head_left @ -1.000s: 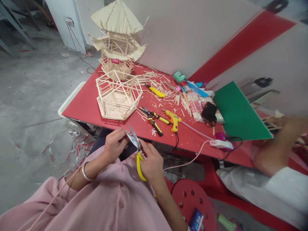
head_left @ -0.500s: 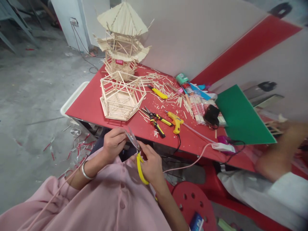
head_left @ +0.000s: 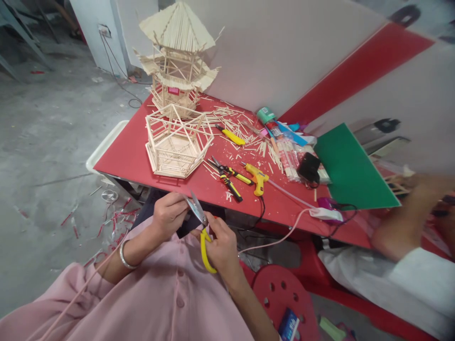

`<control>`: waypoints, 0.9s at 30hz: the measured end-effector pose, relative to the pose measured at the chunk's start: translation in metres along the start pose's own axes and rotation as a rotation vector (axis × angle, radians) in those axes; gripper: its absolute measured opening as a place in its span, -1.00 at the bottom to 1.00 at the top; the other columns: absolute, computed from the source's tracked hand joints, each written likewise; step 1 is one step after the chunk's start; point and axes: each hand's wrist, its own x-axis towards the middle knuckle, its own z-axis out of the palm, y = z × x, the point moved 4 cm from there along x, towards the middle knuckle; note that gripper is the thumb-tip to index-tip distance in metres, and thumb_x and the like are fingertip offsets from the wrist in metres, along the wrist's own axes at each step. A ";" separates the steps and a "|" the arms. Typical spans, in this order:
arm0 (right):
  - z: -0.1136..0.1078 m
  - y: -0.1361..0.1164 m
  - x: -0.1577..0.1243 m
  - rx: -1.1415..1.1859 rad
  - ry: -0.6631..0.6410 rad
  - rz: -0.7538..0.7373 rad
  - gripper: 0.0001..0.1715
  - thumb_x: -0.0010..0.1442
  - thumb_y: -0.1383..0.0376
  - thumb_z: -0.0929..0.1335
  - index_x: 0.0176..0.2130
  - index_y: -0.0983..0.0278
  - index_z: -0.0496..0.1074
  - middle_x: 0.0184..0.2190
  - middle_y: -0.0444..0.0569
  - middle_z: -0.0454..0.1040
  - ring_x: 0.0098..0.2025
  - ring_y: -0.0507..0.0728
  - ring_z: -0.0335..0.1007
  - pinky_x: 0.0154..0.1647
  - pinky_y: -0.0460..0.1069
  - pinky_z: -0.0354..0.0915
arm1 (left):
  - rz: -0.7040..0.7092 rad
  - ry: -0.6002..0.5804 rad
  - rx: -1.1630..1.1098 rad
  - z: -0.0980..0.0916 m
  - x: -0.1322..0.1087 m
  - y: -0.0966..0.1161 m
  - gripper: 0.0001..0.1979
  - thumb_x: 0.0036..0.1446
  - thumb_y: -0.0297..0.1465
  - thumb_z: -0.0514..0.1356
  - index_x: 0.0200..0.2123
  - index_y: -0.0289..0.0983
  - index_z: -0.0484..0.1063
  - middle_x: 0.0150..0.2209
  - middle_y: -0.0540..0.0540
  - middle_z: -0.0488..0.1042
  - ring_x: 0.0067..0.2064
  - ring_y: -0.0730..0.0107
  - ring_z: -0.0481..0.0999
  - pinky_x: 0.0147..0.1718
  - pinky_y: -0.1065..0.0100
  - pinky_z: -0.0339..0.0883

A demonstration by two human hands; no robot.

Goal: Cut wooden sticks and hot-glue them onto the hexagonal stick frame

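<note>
Over my lap, my right hand [head_left: 221, 244] grips scissors [head_left: 197, 209] with yellow handles. Their blades point up and left, spread a little apart. My left hand [head_left: 169, 213] is pinched closed beside the blade tips; whatever its fingertips hold is too small to make out. Beyond both hands, a hexagonal stick frame [head_left: 177, 154] rests near the front edge of the red table [head_left: 119, 149]. Behind it stands a pagoda model [head_left: 179, 57] made of thin sticks, with tiered roofs.
Pliers [head_left: 231, 182], a yellow glue gun [head_left: 258, 177], a yellow cutter [head_left: 231, 136] and scattered sticks [head_left: 227, 116] lie on the table. A green board [head_left: 355, 166] leans at right. A co-worker's arm [head_left: 401, 227] reaches in there. A red stool [head_left: 280, 289] stands below.
The scissor blades appear slightly wider apart. Both hands stay in nearly the same place, and the whole view has shifted a little.
</note>
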 end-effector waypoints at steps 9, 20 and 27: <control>0.004 0.018 -0.025 0.025 0.011 0.098 -0.60 0.22 0.14 0.36 -0.01 0.27 0.48 -0.35 -0.03 0.53 -0.42 0.06 0.43 -0.34 -0.08 0.38 | -0.085 -0.080 -0.142 0.023 -0.008 -0.005 -0.84 0.15 -0.41 0.21 -0.39 -0.16 0.61 -0.38 -0.12 0.57 -0.36 0.37 0.54 -0.33 0.37 0.44; -0.003 0.015 -0.011 -0.121 -0.034 0.042 -0.56 0.23 0.13 0.34 0.03 0.28 0.45 -0.38 -0.06 0.48 -0.42 0.04 0.39 -0.38 -0.10 0.28 | -0.050 -0.117 -0.086 0.019 -0.003 -0.005 -0.75 0.20 -0.43 0.12 -0.42 -0.19 0.60 -0.38 -0.14 0.57 -0.31 0.35 0.55 -0.29 0.37 0.42; -0.001 0.020 -0.015 -0.007 -0.042 0.075 -0.55 0.25 0.05 0.33 0.00 0.27 0.47 -0.43 -0.07 0.48 -0.44 0.04 0.38 -0.35 -0.10 0.30 | -0.081 -0.121 -0.180 0.022 -0.004 -0.007 -0.83 0.17 -0.44 0.18 -0.34 -0.17 0.60 -0.34 -0.13 0.55 -0.32 0.36 0.52 -0.28 0.37 0.38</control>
